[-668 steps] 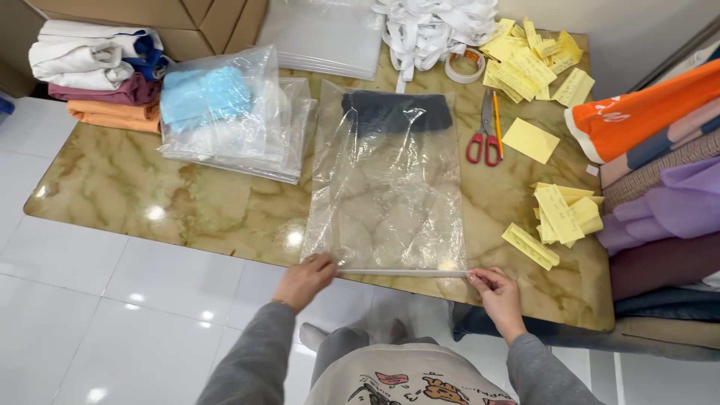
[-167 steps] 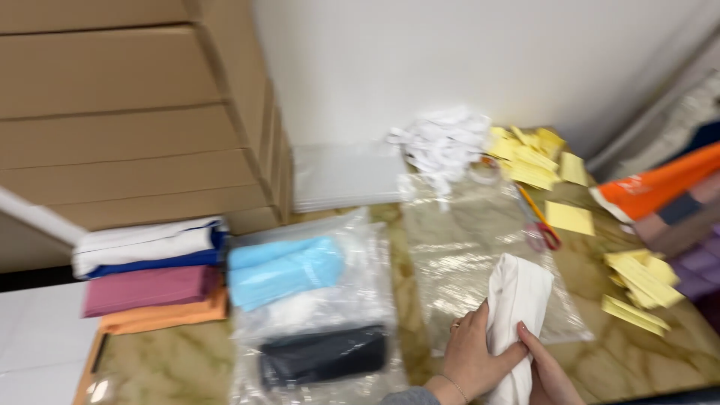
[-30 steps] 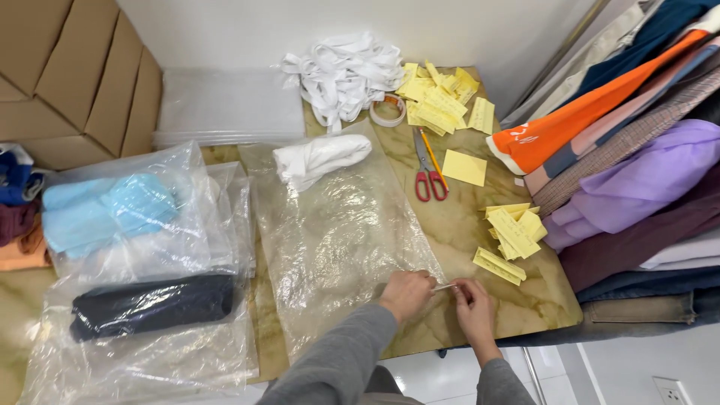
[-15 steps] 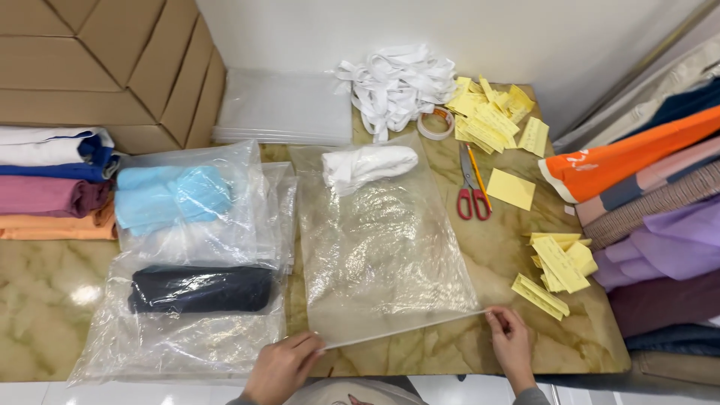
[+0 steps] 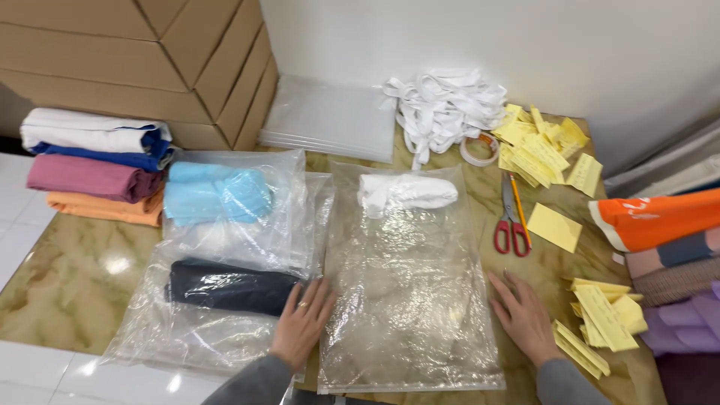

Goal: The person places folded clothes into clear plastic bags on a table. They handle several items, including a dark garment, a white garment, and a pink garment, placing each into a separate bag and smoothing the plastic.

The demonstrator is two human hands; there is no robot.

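A clear plastic bag (image 5: 409, 285) lies flat on the marble table (image 5: 75, 270), with a rolled white garment (image 5: 405, 191) inside at its far end. My left hand (image 5: 302, 322) rests palm down at the bag's left edge, partly over a neighbouring bag with a dark rolled garment (image 5: 229, 289). My right hand (image 5: 521, 315) lies flat on the table at the bag's right edge. Neither hand holds anything.
A bagged light blue garment (image 5: 217, 195) lies at the left. Folded cloths (image 5: 94, 169) and cardboard boxes (image 5: 142, 60) fill the far left. Spare bags (image 5: 330, 116), white strips (image 5: 442, 101), tape roll (image 5: 480, 150), red scissors (image 5: 511, 225) and yellow slips (image 5: 544, 146) lie behind. Folded clothes (image 5: 660, 221) are stacked right.
My hands have moved from the bag's near edge up along its two sides and now lie flat. The view has shifted closer to the table.
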